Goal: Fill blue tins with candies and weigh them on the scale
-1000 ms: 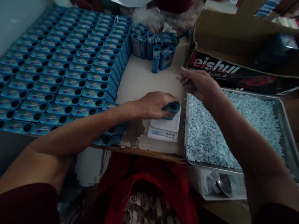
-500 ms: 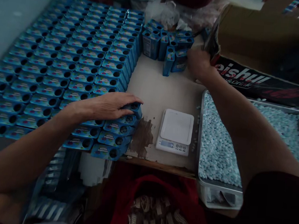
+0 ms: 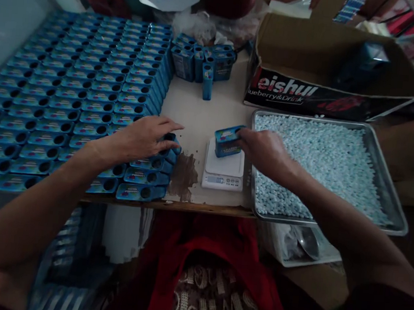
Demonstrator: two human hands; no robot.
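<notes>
My right hand [image 3: 268, 152] pinches the right end of a blue box [image 3: 228, 141], which is over the pan of a white scale [image 3: 222, 181]; whether it touches the pan I cannot tell. My left hand [image 3: 145, 138] has its thumb and fingers around a blue box [image 3: 171, 142] at the right edge of the box rows. Many blue boxes with round dark holes [image 3: 67, 103] stand in tight rows on the left. A metal tray [image 3: 398, 222] full of pale blue pellets [image 3: 317, 163] lies on the right, partly under my right forearm.
Several loose blue boxes [image 3: 183, 65] stand at the back middle, one [image 3: 207, 81] in front of them. An open black carton [image 3: 304, 98] is behind the tray. A red pot [image 3: 229, 1] and crumpled plastic [image 3: 195, 27] lie at the back. The table edge [image 3: 206, 208] runs nearest me.
My right hand has come from the back group toward me, bringing a blue box over the scale. My left hand stays at the row end. The view has shifted to the right.
</notes>
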